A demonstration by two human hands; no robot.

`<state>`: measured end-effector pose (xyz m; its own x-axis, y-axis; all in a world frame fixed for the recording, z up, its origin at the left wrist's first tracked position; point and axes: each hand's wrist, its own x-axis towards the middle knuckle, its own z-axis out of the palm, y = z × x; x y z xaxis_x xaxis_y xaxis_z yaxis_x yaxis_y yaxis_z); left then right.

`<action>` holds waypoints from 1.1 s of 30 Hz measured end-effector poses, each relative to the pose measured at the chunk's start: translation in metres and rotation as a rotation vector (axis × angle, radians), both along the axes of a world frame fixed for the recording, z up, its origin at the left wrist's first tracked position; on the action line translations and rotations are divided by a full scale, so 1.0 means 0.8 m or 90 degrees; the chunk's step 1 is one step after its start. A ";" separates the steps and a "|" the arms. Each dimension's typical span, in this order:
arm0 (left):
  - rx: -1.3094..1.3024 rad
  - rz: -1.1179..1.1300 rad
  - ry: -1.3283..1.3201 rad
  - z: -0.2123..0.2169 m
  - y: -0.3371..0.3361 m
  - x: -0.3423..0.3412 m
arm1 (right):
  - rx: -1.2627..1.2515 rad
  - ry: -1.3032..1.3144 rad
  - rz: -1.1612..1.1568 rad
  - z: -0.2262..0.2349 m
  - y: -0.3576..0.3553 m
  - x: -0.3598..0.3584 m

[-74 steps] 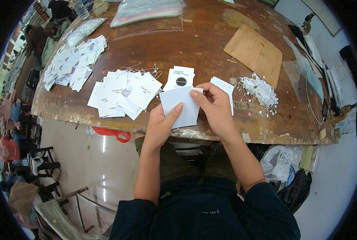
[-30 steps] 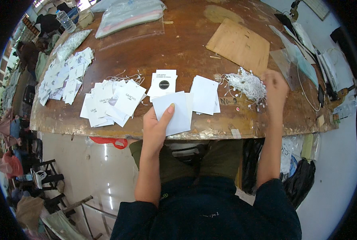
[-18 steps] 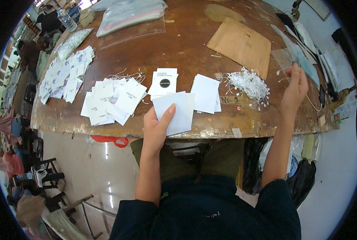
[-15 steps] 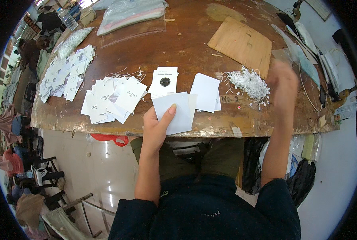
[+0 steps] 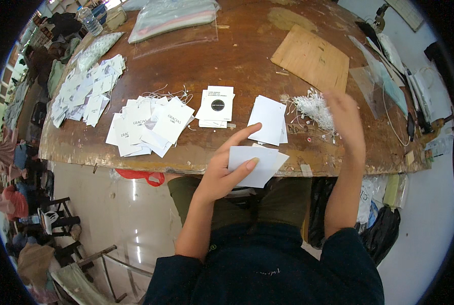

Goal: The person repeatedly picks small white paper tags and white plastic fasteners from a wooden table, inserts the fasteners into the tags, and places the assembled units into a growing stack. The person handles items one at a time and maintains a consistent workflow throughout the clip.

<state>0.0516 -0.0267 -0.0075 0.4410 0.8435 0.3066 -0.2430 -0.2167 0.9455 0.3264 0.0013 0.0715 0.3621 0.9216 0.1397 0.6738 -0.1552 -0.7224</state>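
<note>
My left hand (image 5: 218, 175) holds a few white cards (image 5: 241, 155) over the table's front edge, thumb pressed on top and index finger stretched past them. My right hand (image 5: 345, 114) is smeared by motion at the right side of a tangled pile of white tag strings (image 5: 307, 108); its fingers cannot be made out. Between the two hands lies a stack of blank white cards (image 5: 267, 118). To its left is a stack of printed cards (image 5: 214, 112) with a black circle on the top one. Further left, hang tags (image 5: 153, 124) with strings lie in a heap.
A second spread of tags (image 5: 84, 94) covers the table's left side, below a clear bag (image 5: 97, 50). Plastic-wrapped goods (image 5: 173, 20) and a wooden board (image 5: 313, 57) lie farther back. Tools and a cable (image 5: 389, 114) line the right edge. A red bag (image 5: 140, 176) hangs under the front edge.
My left hand has moved right and nearer to me with its cards, uncovering the printed stack. The right hand has come left and down, over the edge of the string pile.
</note>
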 end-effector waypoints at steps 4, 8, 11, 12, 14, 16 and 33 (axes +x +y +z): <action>-0.029 0.039 0.000 0.000 0.001 -0.006 | 0.533 -0.121 -0.271 -0.001 -0.013 0.044; -0.017 0.031 0.013 0.002 0.000 0.000 | 0.142 -0.132 0.102 -0.015 -0.021 0.015; 0.054 0.000 0.013 0.004 0.000 0.000 | -0.029 -0.033 0.424 -0.009 -0.032 -0.030; 0.057 -0.020 0.019 0.005 -0.001 -0.002 | -0.056 -0.059 0.451 -0.007 -0.028 -0.045; 0.096 -0.031 0.020 0.004 -0.002 -0.003 | -0.071 -0.100 0.532 0.002 -0.027 -0.064; 0.050 -0.066 0.019 0.002 -0.005 -0.003 | -0.100 -0.054 0.570 0.010 -0.028 -0.072; -0.118 0.188 -0.031 0.000 -0.005 -0.010 | 0.288 0.660 0.206 -0.003 -0.005 -0.067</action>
<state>0.0435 -0.0305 -0.0073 0.1585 0.9758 0.1504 -0.2414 -0.1094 0.9642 0.2728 -0.0031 0.0689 0.2533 0.9337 0.2531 -0.3077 0.3258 -0.8940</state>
